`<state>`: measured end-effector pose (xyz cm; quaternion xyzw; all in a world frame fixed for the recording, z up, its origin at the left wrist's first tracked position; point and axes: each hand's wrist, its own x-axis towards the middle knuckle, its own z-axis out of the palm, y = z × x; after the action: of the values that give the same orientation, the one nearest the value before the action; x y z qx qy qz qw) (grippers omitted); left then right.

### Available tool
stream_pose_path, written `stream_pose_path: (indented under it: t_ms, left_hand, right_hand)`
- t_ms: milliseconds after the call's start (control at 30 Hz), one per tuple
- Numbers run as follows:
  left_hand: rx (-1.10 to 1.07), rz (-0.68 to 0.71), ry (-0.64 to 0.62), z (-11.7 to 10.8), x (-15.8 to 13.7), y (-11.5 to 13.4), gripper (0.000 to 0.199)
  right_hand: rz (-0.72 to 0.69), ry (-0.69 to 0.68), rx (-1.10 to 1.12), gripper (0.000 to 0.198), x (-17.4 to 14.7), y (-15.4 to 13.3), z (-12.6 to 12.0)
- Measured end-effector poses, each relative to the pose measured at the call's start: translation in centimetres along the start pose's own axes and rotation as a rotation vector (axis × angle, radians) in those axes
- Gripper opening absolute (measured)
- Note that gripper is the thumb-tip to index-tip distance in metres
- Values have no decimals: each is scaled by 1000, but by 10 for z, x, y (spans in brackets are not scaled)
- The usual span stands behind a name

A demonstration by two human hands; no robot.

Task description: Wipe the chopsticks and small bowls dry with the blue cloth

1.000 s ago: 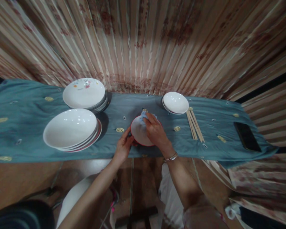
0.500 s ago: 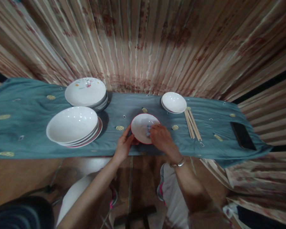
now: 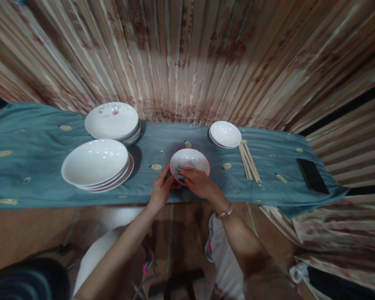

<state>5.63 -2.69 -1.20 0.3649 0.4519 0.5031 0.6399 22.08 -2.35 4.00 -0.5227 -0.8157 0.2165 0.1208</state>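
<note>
A white bowl with a red rim (image 3: 192,157) sits in front of me near the table's front edge. My left hand (image 3: 163,187) grips its left side, thumb at the rim and fingers around the outer wall. Inside the bowl, my right hand (image 3: 198,182) presses a small bluish cloth (image 3: 179,170) against the left inner wall. Most of the cloth is hidden under the fingers.
Stacked large white bowls (image 3: 95,163) stand at the left, with stacked floral plates (image 3: 111,121) behind them. Small white bowls (image 3: 225,134) are nested at the back right, beside several wooden chopsticks (image 3: 250,161). A black phone (image 3: 312,176) lies at the right end of the blue-green tablecloth (image 3: 34,154).
My right hand has moved left across the inside of the bowl, taking the cloth from the right part to the left wall. My left hand keeps its hold.
</note>
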Motion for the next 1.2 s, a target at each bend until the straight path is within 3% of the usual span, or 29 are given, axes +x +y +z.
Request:
stream_pose_path:
  t_ms: [200,433,633,900,1200]
  left_hand:
    - [-6,-8,-4,1,1,2,73]
    - [-6,9,16,2,2,3,74]
    - [-16,11,2,3,1,5,70]
    - [-63,-73,-6,3,0,9,74]
    - [-73,-57,-4,2,1,8,67]
  right_hand:
    - [39,9,-89,45,10,-1,2]
    - [130,13,-272,38,15,1,-13]
    - [177,-83,-339,33,5,-1,-25]
    - [98,-100,-9,34,0,1,-20]
    - [-85,211,310,49,11,-8,16]
